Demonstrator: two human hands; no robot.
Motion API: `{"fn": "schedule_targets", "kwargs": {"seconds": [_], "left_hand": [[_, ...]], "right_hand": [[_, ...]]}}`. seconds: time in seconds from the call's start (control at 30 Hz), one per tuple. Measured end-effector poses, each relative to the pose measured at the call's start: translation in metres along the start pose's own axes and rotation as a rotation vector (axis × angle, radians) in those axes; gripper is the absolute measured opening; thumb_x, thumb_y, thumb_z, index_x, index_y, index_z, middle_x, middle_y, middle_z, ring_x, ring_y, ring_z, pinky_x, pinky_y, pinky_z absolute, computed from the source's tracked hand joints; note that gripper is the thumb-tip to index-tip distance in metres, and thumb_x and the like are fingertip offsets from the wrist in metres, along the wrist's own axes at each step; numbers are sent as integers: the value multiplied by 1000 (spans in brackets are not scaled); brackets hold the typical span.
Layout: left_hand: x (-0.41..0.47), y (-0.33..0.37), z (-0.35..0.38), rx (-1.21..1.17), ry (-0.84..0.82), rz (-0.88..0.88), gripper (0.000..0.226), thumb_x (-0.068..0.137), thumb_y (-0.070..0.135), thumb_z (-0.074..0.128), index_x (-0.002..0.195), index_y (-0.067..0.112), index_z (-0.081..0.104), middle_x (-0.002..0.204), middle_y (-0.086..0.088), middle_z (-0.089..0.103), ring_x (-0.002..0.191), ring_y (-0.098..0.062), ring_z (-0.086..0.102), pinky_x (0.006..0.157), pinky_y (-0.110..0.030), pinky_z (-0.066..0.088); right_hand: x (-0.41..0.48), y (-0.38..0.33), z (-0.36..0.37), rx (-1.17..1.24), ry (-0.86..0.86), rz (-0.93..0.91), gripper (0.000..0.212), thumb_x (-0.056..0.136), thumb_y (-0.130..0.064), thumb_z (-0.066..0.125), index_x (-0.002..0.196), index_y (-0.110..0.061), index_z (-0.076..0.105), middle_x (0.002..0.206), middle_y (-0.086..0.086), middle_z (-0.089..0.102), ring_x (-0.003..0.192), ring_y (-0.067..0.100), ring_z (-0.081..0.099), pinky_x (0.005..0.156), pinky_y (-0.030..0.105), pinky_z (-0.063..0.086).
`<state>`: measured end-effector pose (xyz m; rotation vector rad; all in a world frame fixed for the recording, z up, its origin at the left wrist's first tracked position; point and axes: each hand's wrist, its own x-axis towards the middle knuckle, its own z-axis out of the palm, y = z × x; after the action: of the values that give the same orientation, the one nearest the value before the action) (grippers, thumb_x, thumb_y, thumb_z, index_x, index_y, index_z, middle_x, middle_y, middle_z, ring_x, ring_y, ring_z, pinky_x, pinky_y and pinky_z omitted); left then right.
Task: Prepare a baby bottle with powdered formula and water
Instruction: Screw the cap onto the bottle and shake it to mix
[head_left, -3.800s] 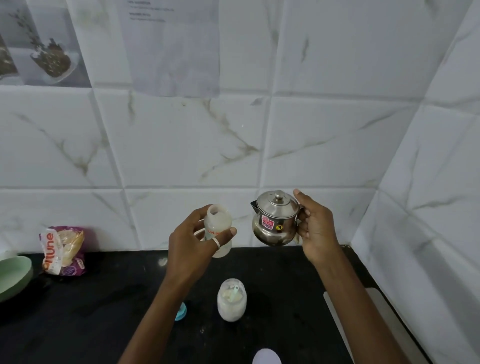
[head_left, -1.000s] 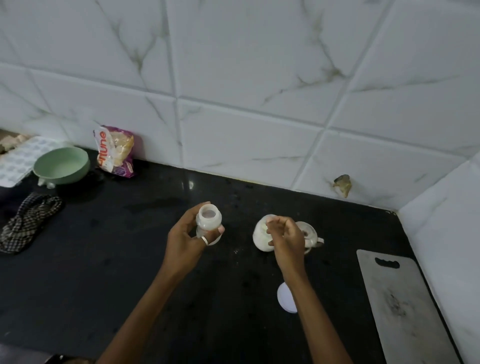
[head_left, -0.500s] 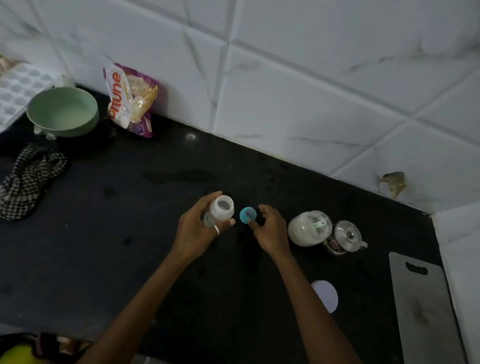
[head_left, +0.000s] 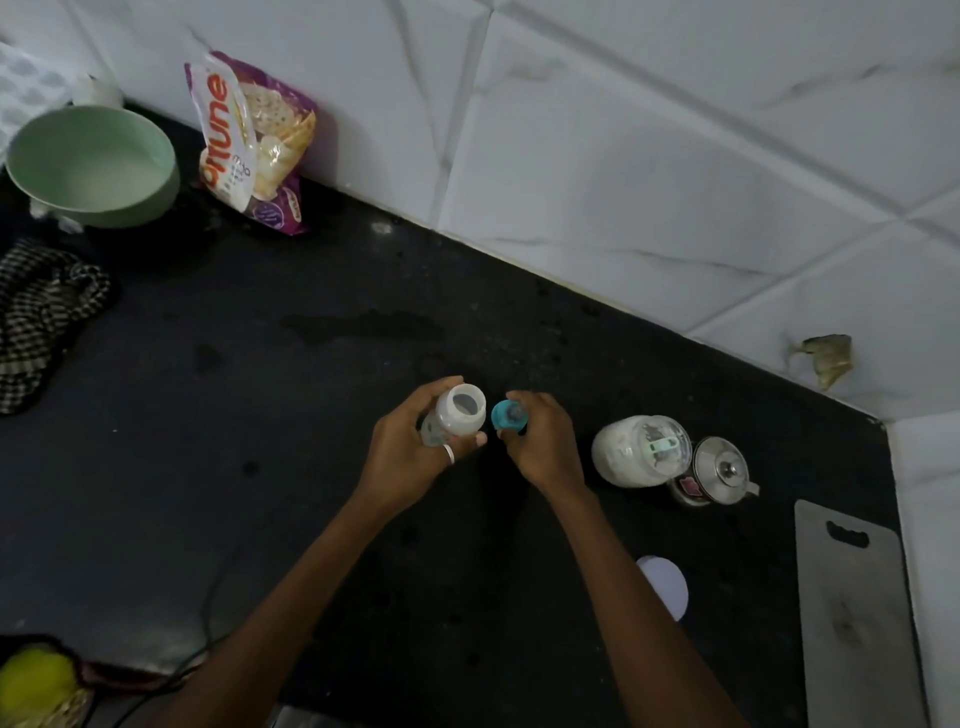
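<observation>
Over the black counter (head_left: 260, 493), my left hand (head_left: 410, 452) grips a small translucent baby bottle (head_left: 457, 413) with its mouth open and facing up. Just to its right, my right hand (head_left: 540, 447) pinches the blue teat cap (head_left: 506, 414), which nearly touches the bottle's rim. Right of my right hand stands an open jar of white formula powder (head_left: 639, 451) with a pale green scoop inside. A small steel kettle (head_left: 717, 470) with its lid on stands against the jar's right side.
A white round lid (head_left: 667, 584) lies on the counter near my right forearm. A grey cutting board (head_left: 857, 613) lies at the right edge. A green bowl (head_left: 93, 166), a snack packet (head_left: 249, 140) and a checked cloth (head_left: 41, 317) sit at the left.
My right hand set the steel kettle down beside the jar, moved left and picked up the blue teat cap, bringing it next to the bottle. The camera tilted down and right.
</observation>
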<state>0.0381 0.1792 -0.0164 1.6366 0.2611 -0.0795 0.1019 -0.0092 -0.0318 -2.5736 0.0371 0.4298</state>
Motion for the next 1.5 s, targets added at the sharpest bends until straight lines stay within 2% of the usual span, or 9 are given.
{"fn": "schedule_targets", "kwargs": {"seconds": [0.33, 0.47, 0.7, 0.83, 1.0, 1.13, 1.23, 1.37, 1.5], "left_hand": [[-8, 1, 12, 5, 12, 18, 68, 76, 19, 92, 137, 25, 63, 126, 14, 70, 116, 5, 65, 90, -10, 51], [-19, 13, 24, 32, 7, 65, 68, 75, 24, 93, 137, 25, 63, 127, 14, 70, 117, 3, 65, 92, -10, 51], [-50, 66, 57, 57, 28, 176, 64, 74, 23, 93, 131, 27, 66, 123, 14, 72, 113, -1, 68, 93, -18, 56], [-69, 112, 83, 32, 20, 237, 61, 74, 20, 94, 128, 28, 68, 117, 12, 75, 109, -5, 71, 89, -21, 57], [-87, 186, 109, 78, -8, 369, 64, 73, 27, 95, 131, 28, 67, 116, 14, 76, 108, -1, 71, 91, -18, 56], [-104, 241, 123, 124, -28, 463, 62, 75, 30, 92, 132, 32, 66, 119, 17, 75, 110, -3, 69, 89, -19, 57], [-118, 273, 129, 170, -29, 510, 59, 76, 33, 91, 130, 34, 66, 117, 19, 74, 107, 1, 68, 83, -12, 54], [-131, 303, 138, 212, -27, 537, 59, 79, 35, 88, 133, 27, 65, 123, 12, 73, 112, -12, 68, 96, -32, 56], [-136, 319, 144, 245, -20, 537, 60, 80, 37, 85, 134, 27, 62, 125, 13, 69, 113, -15, 65, 95, -32, 52]], "right_hand": [[-13, 3, -17, 13, 40, -20, 54, 88, -12, 77, 139, -17, 60, 140, 5, 57, 128, 21, 56, 109, 35, 47], [-27, 4, -46, 69, 86, -30, 52, 89, -17, 77, 138, -20, 58, 137, 2, 58, 125, 17, 57, 99, 25, 45], [-72, 2, -147, 125, 169, -164, 53, 86, -19, 80, 136, -21, 61, 133, 0, 63, 120, 14, 61, 98, 24, 46], [-112, -8, -221, 176, 177, -266, 49, 85, -24, 81, 131, -25, 65, 124, -6, 67, 108, 10, 66, 97, 33, 55], [-166, -29, -313, 102, 183, -453, 47, 85, -26, 82, 128, -31, 66, 119, -18, 65, 104, -4, 62, 88, 17, 51], [-206, -44, -371, 38, 167, -595, 50, 85, -25, 83, 131, -30, 64, 120, -18, 65, 106, -1, 63, 89, 18, 55], [-227, -52, -402, -29, 158, -678, 49, 86, -23, 82, 131, -29, 64, 119, -19, 64, 108, 3, 64, 90, 17, 55], [-244, -61, -434, -129, 143, -737, 46, 87, -15, 80, 129, -27, 65, 126, -13, 65, 112, 10, 65, 94, 23, 57], [-250, -70, -452, -195, 122, -758, 46, 87, -12, 78, 127, -29, 65, 119, -21, 63, 110, 4, 63, 96, 24, 55]]}}
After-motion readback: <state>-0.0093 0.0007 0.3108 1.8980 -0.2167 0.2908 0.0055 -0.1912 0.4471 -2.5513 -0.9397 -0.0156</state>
